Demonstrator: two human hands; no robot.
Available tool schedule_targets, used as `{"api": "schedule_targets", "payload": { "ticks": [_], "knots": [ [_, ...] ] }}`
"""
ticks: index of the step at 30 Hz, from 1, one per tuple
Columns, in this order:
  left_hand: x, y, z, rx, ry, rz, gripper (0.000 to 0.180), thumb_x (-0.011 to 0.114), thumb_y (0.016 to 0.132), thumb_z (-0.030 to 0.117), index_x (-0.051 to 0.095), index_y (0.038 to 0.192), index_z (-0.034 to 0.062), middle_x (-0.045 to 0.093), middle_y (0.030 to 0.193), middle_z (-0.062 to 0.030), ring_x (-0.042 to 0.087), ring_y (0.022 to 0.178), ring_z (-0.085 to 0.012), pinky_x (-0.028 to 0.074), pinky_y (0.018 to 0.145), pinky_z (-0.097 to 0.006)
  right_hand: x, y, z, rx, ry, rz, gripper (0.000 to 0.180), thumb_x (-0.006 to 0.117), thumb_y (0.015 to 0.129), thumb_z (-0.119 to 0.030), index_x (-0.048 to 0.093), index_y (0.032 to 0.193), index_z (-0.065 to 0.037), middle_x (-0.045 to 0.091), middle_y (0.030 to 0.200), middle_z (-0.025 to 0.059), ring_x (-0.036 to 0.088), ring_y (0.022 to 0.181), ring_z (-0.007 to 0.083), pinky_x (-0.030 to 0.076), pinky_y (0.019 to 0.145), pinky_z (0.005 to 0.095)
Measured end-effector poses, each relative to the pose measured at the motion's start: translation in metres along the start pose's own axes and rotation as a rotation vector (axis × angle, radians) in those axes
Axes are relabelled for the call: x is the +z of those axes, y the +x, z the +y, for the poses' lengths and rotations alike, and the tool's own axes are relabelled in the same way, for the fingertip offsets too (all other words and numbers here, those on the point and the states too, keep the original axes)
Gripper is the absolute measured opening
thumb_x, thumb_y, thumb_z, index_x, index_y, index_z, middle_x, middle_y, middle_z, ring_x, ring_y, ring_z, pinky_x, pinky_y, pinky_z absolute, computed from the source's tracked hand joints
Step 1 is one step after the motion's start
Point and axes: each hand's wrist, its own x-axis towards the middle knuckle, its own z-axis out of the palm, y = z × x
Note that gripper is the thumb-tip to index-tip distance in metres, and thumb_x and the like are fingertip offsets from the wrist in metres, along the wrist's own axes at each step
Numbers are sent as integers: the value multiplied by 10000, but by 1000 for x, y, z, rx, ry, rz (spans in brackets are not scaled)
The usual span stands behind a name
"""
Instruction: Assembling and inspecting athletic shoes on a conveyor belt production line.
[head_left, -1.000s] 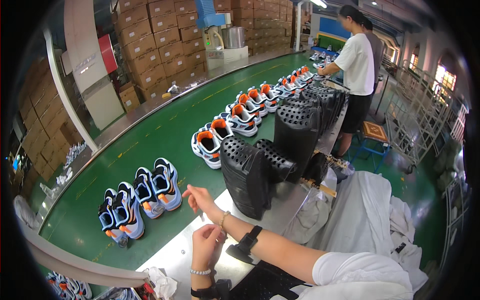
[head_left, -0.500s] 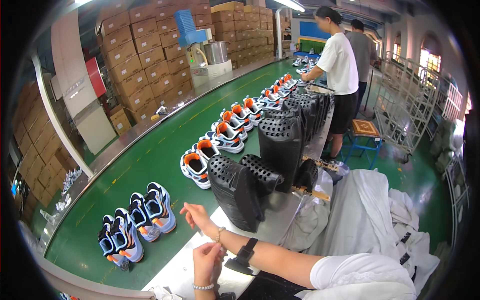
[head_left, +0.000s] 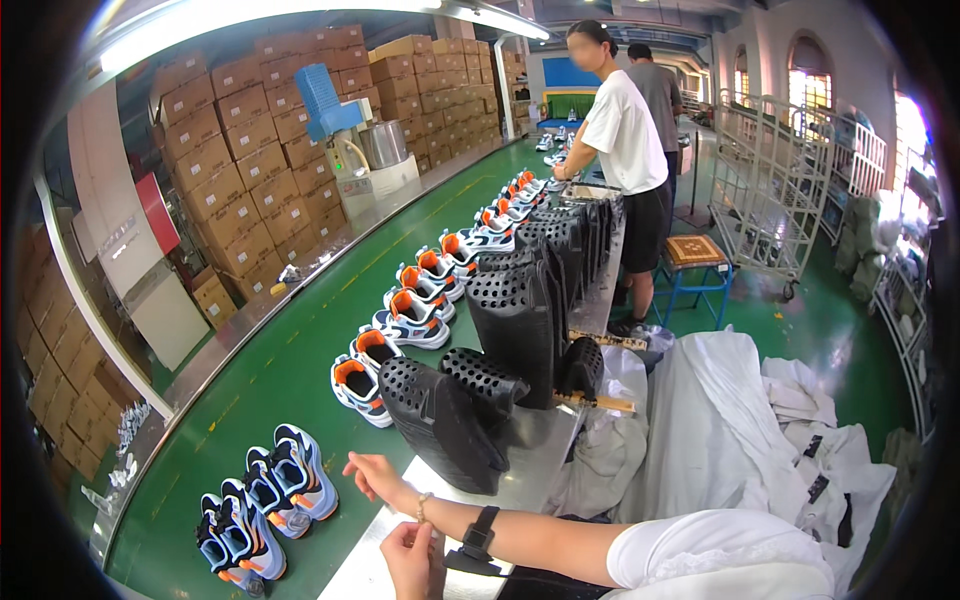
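My right hand (head_left: 375, 478) reaches over the edge of the green conveyor with its fingers stretched out, holding nothing. Around its wrist are a beaded bracelet (head_left: 424, 507) and, further up, a black strap with a buckle (head_left: 480, 533). My left hand (head_left: 413, 555) is below it, thumb and fingers pinched at that bracelet. Just beyond my right hand stands a black perforated boot-shaped piece (head_left: 435, 415). To the left, two pairs of blue, black and orange sneakers (head_left: 265, 510) sit on the conveyor.
More orange-lined sneakers (head_left: 410, 310) line the green conveyor (head_left: 190, 450) beside several black pieces (head_left: 515, 315) on the metal table (head_left: 530, 455). White cloth (head_left: 690, 430) lies to the right. A co-worker (head_left: 625, 140) stands further along, near a blue stool (head_left: 695, 270) and wire trolleys (head_left: 770, 200). Cartons (head_left: 240, 150) are stacked behind.
My view has swung, so the conveyor, shoes and co-worker now appear further left and mostly lower. The co-worker's head has lifted. My left hand stays at my right wrist.
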Motion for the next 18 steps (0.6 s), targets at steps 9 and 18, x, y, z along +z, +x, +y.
{"api": "schedule_targets", "payload": {
  "ticks": [9,18],
  "knots": [
    [5,-5,9,135,250,86,210,653,885,153,662,848,-53,589,615,-34,505,532,-78,401,488,-242,3,-3,-6,-5,-21,0,469,437,986,-436,609,843,-24,487,492,5,419,369,74,336,350,222],
    [9,-8,10,201,336,71,220,636,881,137,664,948,-70,639,678,-81,546,575,-111,452,530,-277,-1,-2,-5,-27,-58,-1,511,407,991,-468,612,844,-24,486,493,-1,422,367,71,342,350,218]
  ]
}}
